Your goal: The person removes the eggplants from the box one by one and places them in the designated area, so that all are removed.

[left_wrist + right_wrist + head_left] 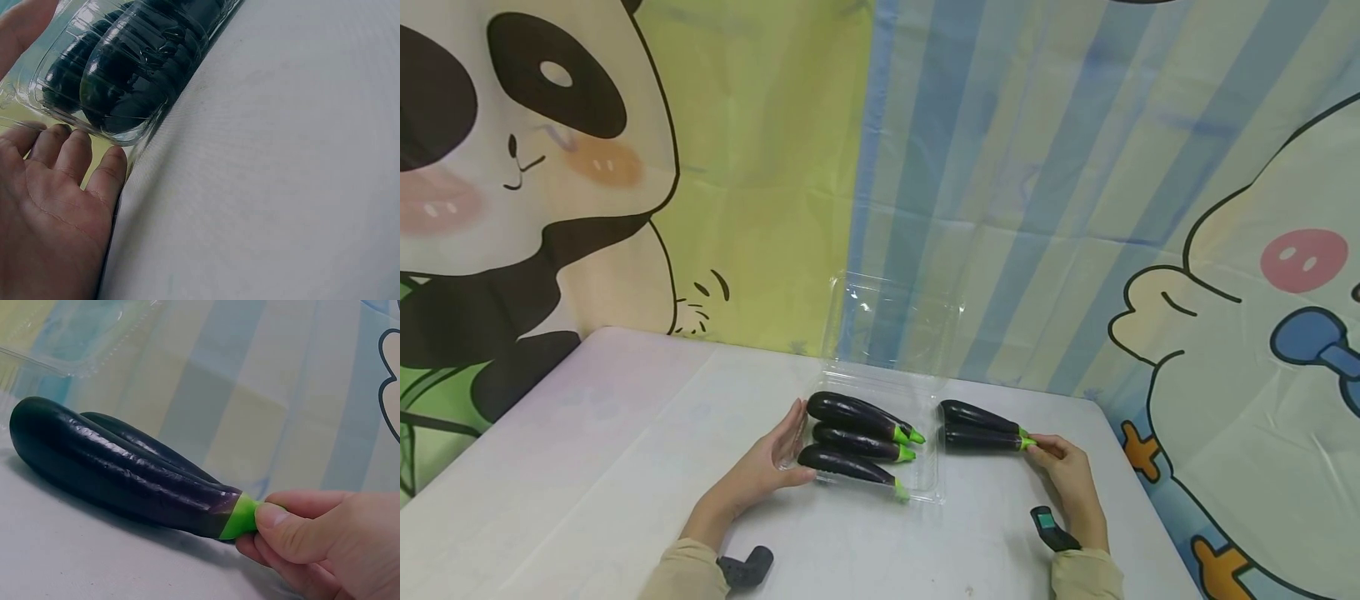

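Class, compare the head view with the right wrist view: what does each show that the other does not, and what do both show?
Only the head view shows the left hand resting against the clear tray, the eggplants in the tray, the table and the panda backdrop. Only the right wrist view shows closely the thumb and fingers pinching the green stem. Both show the right hand holding the near eggplant, with a second lying behind it.

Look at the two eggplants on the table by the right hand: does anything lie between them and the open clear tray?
Nothing visible lies in the gap. The two eggplants lie just right of the clear tray, whose lid stands open. The right hand pinches a green stem; the left hand rests against the tray's far side. Eggplants already fill much of it.
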